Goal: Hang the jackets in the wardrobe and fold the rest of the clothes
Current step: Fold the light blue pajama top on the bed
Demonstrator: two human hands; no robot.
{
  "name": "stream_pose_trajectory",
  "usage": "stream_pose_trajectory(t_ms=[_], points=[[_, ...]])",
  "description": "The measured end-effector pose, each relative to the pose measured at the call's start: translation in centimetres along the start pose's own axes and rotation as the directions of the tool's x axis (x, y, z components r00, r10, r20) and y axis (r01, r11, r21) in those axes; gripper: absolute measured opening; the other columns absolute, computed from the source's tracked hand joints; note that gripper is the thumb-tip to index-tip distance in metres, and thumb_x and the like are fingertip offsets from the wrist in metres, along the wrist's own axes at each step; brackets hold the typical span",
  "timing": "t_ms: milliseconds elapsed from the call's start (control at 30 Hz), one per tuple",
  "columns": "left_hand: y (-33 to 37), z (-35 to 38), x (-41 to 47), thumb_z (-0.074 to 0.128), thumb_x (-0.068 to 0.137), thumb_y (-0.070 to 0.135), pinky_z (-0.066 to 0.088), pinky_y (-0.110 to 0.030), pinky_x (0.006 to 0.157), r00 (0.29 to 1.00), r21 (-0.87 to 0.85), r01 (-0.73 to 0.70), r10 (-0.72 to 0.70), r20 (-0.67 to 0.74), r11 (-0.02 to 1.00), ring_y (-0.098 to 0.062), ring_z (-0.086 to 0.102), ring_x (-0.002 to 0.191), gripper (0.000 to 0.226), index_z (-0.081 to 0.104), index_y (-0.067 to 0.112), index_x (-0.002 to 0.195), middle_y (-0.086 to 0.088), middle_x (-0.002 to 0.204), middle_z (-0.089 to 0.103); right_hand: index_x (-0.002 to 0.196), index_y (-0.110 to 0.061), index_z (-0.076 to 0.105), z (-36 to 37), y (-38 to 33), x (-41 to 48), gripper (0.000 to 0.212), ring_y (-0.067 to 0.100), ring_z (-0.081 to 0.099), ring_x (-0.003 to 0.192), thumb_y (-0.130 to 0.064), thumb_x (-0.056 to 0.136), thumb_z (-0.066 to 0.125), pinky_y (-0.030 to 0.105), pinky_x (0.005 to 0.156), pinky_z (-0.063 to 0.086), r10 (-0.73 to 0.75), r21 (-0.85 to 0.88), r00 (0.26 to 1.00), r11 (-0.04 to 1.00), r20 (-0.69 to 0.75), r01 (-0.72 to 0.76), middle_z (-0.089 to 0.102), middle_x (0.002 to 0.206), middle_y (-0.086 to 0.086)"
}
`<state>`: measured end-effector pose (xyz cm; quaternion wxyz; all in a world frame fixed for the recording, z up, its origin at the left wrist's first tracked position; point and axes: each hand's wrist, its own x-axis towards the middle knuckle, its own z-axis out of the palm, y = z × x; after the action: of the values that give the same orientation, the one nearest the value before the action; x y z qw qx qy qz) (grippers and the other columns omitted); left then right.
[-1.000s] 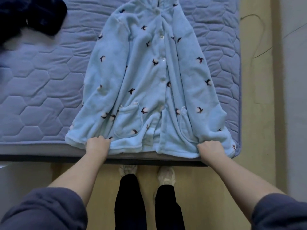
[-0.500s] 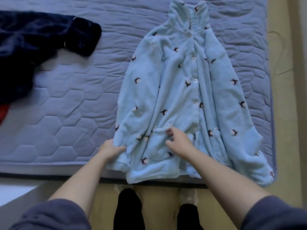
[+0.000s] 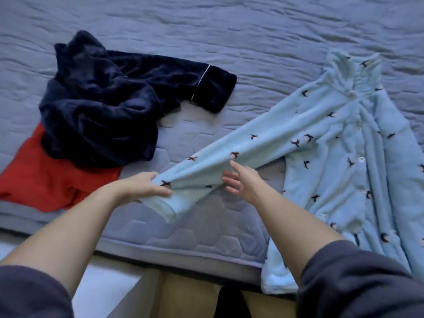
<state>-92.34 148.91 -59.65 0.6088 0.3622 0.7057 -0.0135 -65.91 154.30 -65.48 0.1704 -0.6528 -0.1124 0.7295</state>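
My left grip [image 3: 146, 187] is curled tight round the cuff end of the sleeve [image 3: 263, 138] of the light blue fleece top [image 3: 344, 171], holding it stretched leftward over the bed [image 3: 229, 37]. My right grip [image 3: 241, 180] is spread, fingers straight, beside the sleeve, holding nothing. The top lies buttoned at the bed's right side. A navy garment [image 3: 110, 106] overlaps a red garment [image 3: 46, 180] on the left.
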Motion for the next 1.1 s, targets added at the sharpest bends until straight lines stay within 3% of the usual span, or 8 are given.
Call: stream_pose_trajectory(t_ms=[133, 267, 367, 467, 567, 667, 867, 1100], points=[[-0.3, -1.8, 0.3, 0.081, 0.051, 0.034, 0.052, -0.031, 0.074, 0.996, -0.371, -0.094, 0.092, -0.022, 0.924, -0.019, 0.068, 0.08, 0.056, 0.067, 0.011, 0.101, -0.009, 0.093, 0.071, 0.09, -0.018, 0.059, 2.6, -1.5, 1.1, 0.011, 0.014, 0.056, 0.066, -0.011, 0.092, 0.051, 0.028, 0.054, 0.047, -0.077, -0.018, 0.991, 0.997, -0.106, 0.076, 0.057, 0.077, 0.001], [2.5, -6.7, -0.1, 0.065, 0.074, 0.008, 0.05, -0.03, 0.07, 0.913, -0.582, -0.378, 0.186, -0.363, 0.72, -0.023, 0.061, 0.083, 0.044, 0.059, 0.001, 0.117, -0.013, 0.097, 0.064, 0.11, -0.021, 0.05, 3.8, -2.9, 0.5, 0.018, 0.02, 0.056, 0.09, -0.017, 0.092, 0.052, 0.035, 0.072, 0.049, -0.148, -0.185, 0.988, 0.973, -0.041, 0.138, 0.054, 0.097, -0.002], [6.1, -10.9, 0.0, 0.063, 0.087, 0.006, 0.049, -0.026, 0.074, 0.695, -0.427, -0.505, 0.06, -0.717, 0.75, -0.018, 0.057, 0.092, 0.031, 0.055, 0.014, 0.115, 0.0, 0.098, 0.06, 0.126, -0.031, 0.044, 5.1, -3.8, -0.6, 0.038, 0.018, 0.06, 0.091, -0.017, 0.092, 0.054, 0.032, 0.067, 0.048, -0.221, -0.215, 0.973, 0.949, 0.072, 0.231, 0.055, 0.1, -0.008], [8.8, -12.3, 0.1, 0.064, 0.086, 0.02, 0.044, -0.027, 0.081, 0.494, -0.216, -0.33, -0.027, -0.869, 0.919, -0.014, 0.05, 0.097, 0.053, 0.042, 0.021, 0.134, 0.001, 0.118, 0.052, 0.14, -0.033, 0.034, 5.2, -3.8, -1.5, 0.052, 0.018, 0.063, 0.087, -0.018, 0.094, 0.054, 0.03, 0.063, 0.049, -0.213, -0.343, 0.966, 0.905, 0.15, 0.253, 0.055, 0.12, 0.0], [8.6, -8.2, 0.0, 0.061, 0.084, 0.016, 0.042, -0.03, 0.083, 0.402, 0.088, -0.287, 0.204, -0.893, 0.954, -0.022, 0.054, 0.101, 0.045, 0.046, 0.016, 0.126, -0.007, 0.129, 0.045, 0.143, -0.028, 0.033, 2.4, -1.9, -1.8, 0.054, 0.021, 0.062, 0.089, -0.018, 0.093, 0.052, 0.028, 0.061, 0.047, -0.189, -0.51, 0.972, 0.827, 0.138, 0.234, 0.056, 0.117, 0.003], [6.4, 0.9, 0.2, 0.057, 0.082, 0.009, 0.047, -0.036, 0.078, 0.519, 0.249, -0.355, 0.411, -0.749, 0.901, -0.023, 0.056, 0.089, 0.027, 0.054, 0.014, 0.108, -0.004, 0.108, 0.056, 0.136, -0.018, 0.045, -3.2, 1.0, -1.7, 0.046, 0.02, 0.056, 0.082, -0.013, 0.09, 0.051, 0.025, 0.059, 0.044, -0.247, -0.65, 0.969, 0.734, 0.016, 0.198, 0.057, 0.101, 0.002], [1.2, 21.7, 1.9, 0.057, 0.085, 0.02, 0.049, -0.037, 0.081, 0.941, 0.204, -0.134, 0.189, -0.281, 0.97, -0.028, 0.061, 0.095, 0.004, 0.058, 0.019, 0.089, -0.005, 0.096, 0.067, 0.124, -0.008, 0.054, -18.3, 7.6, -3.2, 0.036, 0.028, 0.053, 0.109, -0.013, 0.088, 0.055, 0.033, 0.085, 0.043, -0.372, -0.884, 0.89, 0.463, -0.262, -0.067, 0.054, 0.122, 0.014], [0.8, 38.0, 1.8, 0.055, 0.084, 0.05, 0.048, -0.035, 0.088, 0.995, 0.206, 0.012, -0.033, 0.099, 0.978, -0.023, 0.057, 0.108, 0.044, 0.053, 0.022, 0.117, 0.0, 0.116, 0.061, 0.139, -0.015, 0.036, -28.2, 14.0, -5.9, 0.057, 0.031, 0.032, 0.133, -0.019, 0.086, 0.058, 0.046, 0.105, 0.037, -0.532, -0.903, 0.787, 0.424, -0.312, -0.072, 0.031, 0.144, 0.01]])
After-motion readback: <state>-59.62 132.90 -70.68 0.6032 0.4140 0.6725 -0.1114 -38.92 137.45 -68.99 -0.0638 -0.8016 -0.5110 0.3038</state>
